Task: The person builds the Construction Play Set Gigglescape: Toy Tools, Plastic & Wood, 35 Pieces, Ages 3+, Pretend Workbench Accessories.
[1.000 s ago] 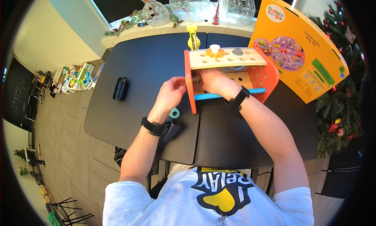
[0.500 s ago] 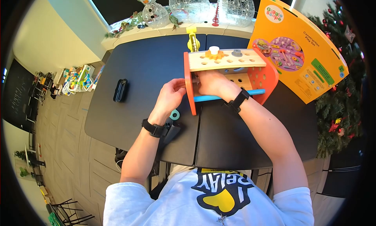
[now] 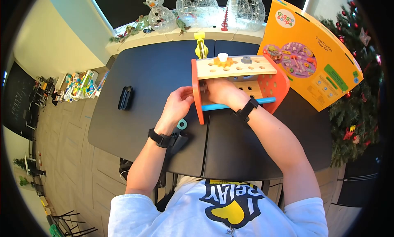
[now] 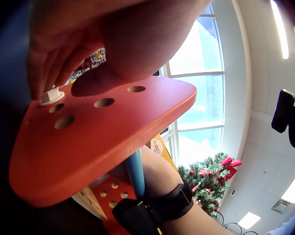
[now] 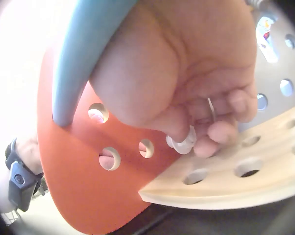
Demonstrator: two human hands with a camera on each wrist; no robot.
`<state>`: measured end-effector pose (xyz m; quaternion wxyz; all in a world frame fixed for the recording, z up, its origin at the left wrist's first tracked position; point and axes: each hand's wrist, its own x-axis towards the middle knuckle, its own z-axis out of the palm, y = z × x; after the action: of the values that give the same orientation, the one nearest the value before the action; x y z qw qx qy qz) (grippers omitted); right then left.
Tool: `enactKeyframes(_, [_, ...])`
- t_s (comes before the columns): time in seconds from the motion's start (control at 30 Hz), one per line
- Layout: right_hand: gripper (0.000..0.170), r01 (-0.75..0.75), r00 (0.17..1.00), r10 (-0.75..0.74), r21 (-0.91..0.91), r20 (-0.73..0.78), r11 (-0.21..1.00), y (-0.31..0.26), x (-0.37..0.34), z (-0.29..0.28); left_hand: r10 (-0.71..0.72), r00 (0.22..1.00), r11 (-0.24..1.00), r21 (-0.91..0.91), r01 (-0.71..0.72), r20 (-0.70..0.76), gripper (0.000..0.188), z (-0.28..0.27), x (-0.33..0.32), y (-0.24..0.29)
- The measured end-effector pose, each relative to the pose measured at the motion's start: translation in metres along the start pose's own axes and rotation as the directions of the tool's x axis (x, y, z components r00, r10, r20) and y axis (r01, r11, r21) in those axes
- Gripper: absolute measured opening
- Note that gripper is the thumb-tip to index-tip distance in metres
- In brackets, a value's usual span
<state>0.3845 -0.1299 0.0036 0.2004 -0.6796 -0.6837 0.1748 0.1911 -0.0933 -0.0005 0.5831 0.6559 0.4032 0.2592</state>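
A toy workbench with a perforated wooden top and red side panels stands on the dark table. My right hand reaches inside it, over the blue crossbar. In the right wrist view its thumb and fingers pinch a small white plastic nut against the inner face of the red panel. Outside that panel is my left hand, with relaxed fingers. In the left wrist view its fingertips come down beside a white bolt head on the panel, the thumb a little apart from it.
An orange gear and a grey nut sit on the workbench top. Behind it stands a yellow toy; at right, a large orange box. A black case and a teal ring lie at left.
The head view has tilted slightly, so the workbench appears a little lower. Both hands keep their places at the red panel, with only slight finger movement.
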Motion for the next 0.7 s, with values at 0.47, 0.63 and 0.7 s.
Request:
enactKeyframes(0.47, [0.035, -0.026, 0.997, 0.035, -0.116, 0.070, 0.993, 0.005, 0.006, 0.004, -0.014, 1.000, 0.999, 0.037, 0.015, -0.016, 0.041, -0.001, -0.001, 0.000])
enactKeyframes(0.63, [0.037, 0.001, 0.999, 0.002, -0.064, 0.045, 0.998, -0.006, 0.003, -0.006, -0.013, 1.000, 0.999, 0.045, 0.014, -0.018, 0.041, -0.002, 0.000, -0.003])
enactKeyframes(0.7, [0.038, 0.007, 0.999, -0.002, -0.084, 0.050, 0.996, -0.003, 0.001, -0.005, -0.010, 1.000, 0.999, 0.047, 0.011, -0.022, 0.041, 0.000, -0.002, 0.000])
